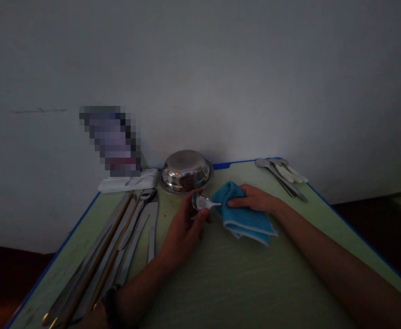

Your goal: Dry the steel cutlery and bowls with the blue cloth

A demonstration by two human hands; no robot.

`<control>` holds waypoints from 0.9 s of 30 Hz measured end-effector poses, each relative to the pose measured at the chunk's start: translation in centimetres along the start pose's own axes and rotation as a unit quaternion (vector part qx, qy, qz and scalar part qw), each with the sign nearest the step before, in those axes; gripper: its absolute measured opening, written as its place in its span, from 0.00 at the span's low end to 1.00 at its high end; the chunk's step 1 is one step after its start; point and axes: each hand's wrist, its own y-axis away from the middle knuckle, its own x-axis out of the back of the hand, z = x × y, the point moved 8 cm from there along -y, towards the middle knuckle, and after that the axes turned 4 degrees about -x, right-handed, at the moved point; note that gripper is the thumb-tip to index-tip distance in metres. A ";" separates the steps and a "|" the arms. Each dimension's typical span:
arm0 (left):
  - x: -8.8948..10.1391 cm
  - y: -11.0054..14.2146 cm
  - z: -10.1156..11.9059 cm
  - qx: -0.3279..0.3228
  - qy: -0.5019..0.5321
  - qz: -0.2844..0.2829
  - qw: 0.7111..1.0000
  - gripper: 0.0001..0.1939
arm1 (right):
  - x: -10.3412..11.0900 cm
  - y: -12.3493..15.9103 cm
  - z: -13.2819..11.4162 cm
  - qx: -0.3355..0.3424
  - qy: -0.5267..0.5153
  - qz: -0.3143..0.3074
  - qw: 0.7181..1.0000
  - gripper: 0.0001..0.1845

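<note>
Item: metal spoon [203, 204] with blue cloth [248, 224], at green table [255, 283]

Left hand [186, 224]: closed, fingers and thumb clamping the metal spoon near its head; the handle is pointing toward the other hand and running up to the cloth's edge. A dark band [111, 306] is circling the wrist.
Right hand [255, 198]: closed, thumb on top, pinching the folded blue cloth, whose pale-edged corners are hanging loose.
Just beyond the left hand: one shiny metal bowl [186, 171], lying upside down near the wall [221, 82].
Left side: long utensils [113, 230], metal and brown, lying slantwise side by side. Behind them, a white object [130, 183] is resting; above it, a pixelated panel [113, 141] is leaning.
Far right corner: a cluster of spoons [275, 172], metal and white, lying overlapped.
</note>
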 end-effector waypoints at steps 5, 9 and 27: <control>1.0 -0.1 0.4 -0.033 0.034 0.071 0.996 0.20 | 1.3 -0.5 0.8 0.015 -0.145 0.039 0.988 0.14; 1.4 -0.1 0.7 -0.039 0.017 0.087 0.995 0.23 | 2.0 -0.6 1.1 0.024 -0.167 0.061 0.984 0.14; 0.1 0.0 0.3 -0.002 -0.004 0.013 1.000 0.20 | -0.4 0.0 0.2 -0.015 0.043 -0.023 0.999 0.14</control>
